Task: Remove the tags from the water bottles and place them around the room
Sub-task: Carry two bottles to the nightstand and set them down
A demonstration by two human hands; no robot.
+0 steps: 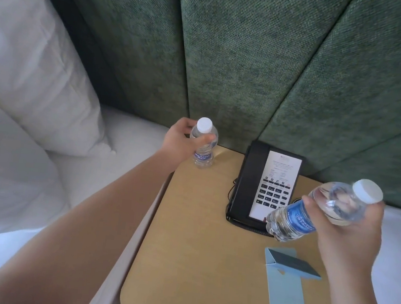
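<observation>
Left hand (179, 140) wrapped around an upright water bottle (203, 144) at the far left corner of the table (192, 249), thumb across its front, base touching or just above the wood; cannot tell which. Right hand (348, 230) gripping a second water bottle (316, 212) by its upper half, tilted with white cap up to the right and base down to the left, held above the table in front of the black phone (265, 185). Folded blue card (287, 282) flat on the table, just below the right hand. White pillows (30, 74) on the bed to the left; green padded headboard (240, 57) behind.
</observation>
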